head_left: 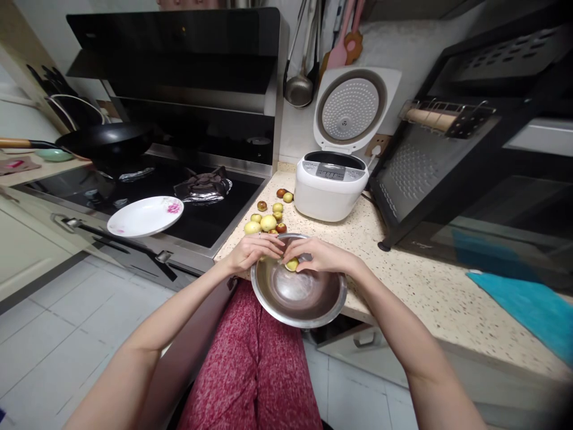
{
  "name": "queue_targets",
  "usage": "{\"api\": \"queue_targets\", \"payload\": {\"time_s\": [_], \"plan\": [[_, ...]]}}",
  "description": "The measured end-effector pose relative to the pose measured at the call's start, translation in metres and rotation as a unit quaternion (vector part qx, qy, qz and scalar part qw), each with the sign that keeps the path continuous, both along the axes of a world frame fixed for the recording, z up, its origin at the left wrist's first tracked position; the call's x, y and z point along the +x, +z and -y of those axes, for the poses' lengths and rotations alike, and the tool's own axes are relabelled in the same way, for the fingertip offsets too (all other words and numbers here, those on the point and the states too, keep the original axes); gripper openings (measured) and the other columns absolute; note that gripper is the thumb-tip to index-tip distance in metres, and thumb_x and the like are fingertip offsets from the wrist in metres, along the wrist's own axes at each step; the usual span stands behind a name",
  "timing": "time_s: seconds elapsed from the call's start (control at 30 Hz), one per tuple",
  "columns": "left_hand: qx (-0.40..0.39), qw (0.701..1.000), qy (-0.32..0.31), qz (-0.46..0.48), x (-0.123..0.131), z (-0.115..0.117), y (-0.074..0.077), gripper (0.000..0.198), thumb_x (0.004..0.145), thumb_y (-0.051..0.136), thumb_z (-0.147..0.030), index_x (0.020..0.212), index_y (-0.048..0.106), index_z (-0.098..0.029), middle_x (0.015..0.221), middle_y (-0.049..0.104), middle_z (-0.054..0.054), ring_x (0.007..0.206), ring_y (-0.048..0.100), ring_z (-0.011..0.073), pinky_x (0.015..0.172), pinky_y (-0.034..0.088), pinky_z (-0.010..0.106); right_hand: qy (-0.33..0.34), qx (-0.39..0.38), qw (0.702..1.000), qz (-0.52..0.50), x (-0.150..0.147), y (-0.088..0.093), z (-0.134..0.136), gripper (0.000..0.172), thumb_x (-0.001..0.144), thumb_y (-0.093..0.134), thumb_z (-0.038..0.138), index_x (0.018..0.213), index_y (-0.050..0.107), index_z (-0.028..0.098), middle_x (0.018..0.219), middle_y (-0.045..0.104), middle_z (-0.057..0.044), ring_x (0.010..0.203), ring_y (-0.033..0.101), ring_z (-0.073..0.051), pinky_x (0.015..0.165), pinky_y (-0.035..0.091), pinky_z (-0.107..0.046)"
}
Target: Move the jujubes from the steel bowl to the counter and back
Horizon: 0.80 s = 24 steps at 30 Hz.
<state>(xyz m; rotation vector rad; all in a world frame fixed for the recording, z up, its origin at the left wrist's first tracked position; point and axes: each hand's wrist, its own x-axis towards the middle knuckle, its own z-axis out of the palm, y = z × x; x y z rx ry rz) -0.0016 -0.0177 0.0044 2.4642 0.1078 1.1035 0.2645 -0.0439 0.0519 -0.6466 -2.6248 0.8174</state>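
A wide metal bowl (299, 304) sits at the counter's front edge and overhangs it toward my lap. In the upper part of the bowl, a small yellow-green jujube (292, 264) is pinched by my right hand (316, 254). My left hand (255, 248) lies across the bowl's left rim, its fingers stretched toward the right hand; nothing shows in it. Behind the bowl, several yellow-green jujubes (268, 223) lie loose on the counter, with a few red-brown jujubes (281, 228) among them. My left fingers partly cover the nearest ones.
A white rice cooker (331, 194) stands behind the bowl, its lid raised. On the left, a flowered white plate (138, 218) rests at the stove's (210, 230) front, and a black wok (107, 140) sits farther back. A black oven (470, 209) and teal cloth (523, 298) are right.
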Motion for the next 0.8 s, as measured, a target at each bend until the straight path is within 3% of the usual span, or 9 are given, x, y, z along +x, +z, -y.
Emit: {"api": "queue_targets", "payload": {"time_s": [0.13,0.27,0.37,0.57,0.7,0.8], "plan": [[0.007,0.999,0.030,0.022,0.000,0.002,-0.001,0.064,0.111,0.025,-0.048,0.112,0.079,-0.014,0.111,0.081,0.015,0.118,0.073,0.0273,0.108,0.056,0.048,-0.002,0.002,1.000,0.004,0.000,0.002,0.001,0.027,0.089,0.079,0.024,0.117,0.079,0.021,0.116,0.078,-0.007,0.109,0.072,-0.022,0.102,0.053,-0.039],[-0.031,0.985,0.154,0.067,0.002,0.004,0.001,0.041,0.110,0.040,-0.034,0.134,0.068,-0.016,0.124,0.077,0.013,0.121,0.071,0.0236,0.108,0.055,0.043,-0.036,0.003,0.999,0.012,-0.001,0.003,0.002,0.029,0.087,0.082,0.030,0.115,0.080,0.022,0.110,0.080,-0.006,0.099,0.073,-0.021,0.095,0.055,-0.036],[-0.081,0.972,0.214,0.049,0.003,0.001,0.002,0.041,0.109,0.043,-0.029,0.146,0.058,-0.019,0.129,0.074,0.013,0.124,0.069,0.0234,0.110,0.053,0.044,-0.039,0.002,0.999,0.010,-0.002,0.003,0.002,0.029,0.087,0.082,0.032,0.115,0.080,0.023,0.110,0.080,-0.006,0.097,0.073,-0.021,0.094,0.055,-0.035],[-0.028,0.978,0.180,-0.099,0.005,-0.008,-0.006,0.053,0.100,0.063,-0.038,0.149,0.055,-0.021,0.151,0.060,0.015,0.144,0.053,0.0329,0.122,0.040,0.057,-0.036,0.018,0.999,0.029,0.001,0.005,0.001,0.030,0.087,0.082,0.034,0.114,0.081,0.022,0.111,0.080,-0.007,0.099,0.073,-0.022,0.094,0.054,-0.036],[0.002,0.972,0.181,-0.152,0.005,-0.012,-0.012,0.055,0.097,0.066,-0.035,0.150,0.054,-0.024,0.155,0.056,0.015,0.145,0.051,0.0326,0.126,0.033,0.059,-0.037,0.009,0.999,0.037,0.006,0.007,-0.001,0.022,0.085,0.083,0.032,0.105,0.083,0.022,0.105,0.080,-0.006,0.095,0.073,-0.022,0.092,0.054,-0.034],[0.009,0.971,0.179,-0.156,0.005,-0.014,-0.015,0.051,0.097,0.065,-0.033,0.147,0.056,-0.026,0.155,0.056,0.014,0.145,0.051,0.0317,0.124,0.035,0.058,-0.025,0.002,0.998,0.050,0.008,0.007,-0.002,0.015,0.084,0.084,0.030,0.097,0.084,0.023,0.098,0.081,-0.004,0.093,0.073,-0.021,0.090,0.054,-0.033]]}}
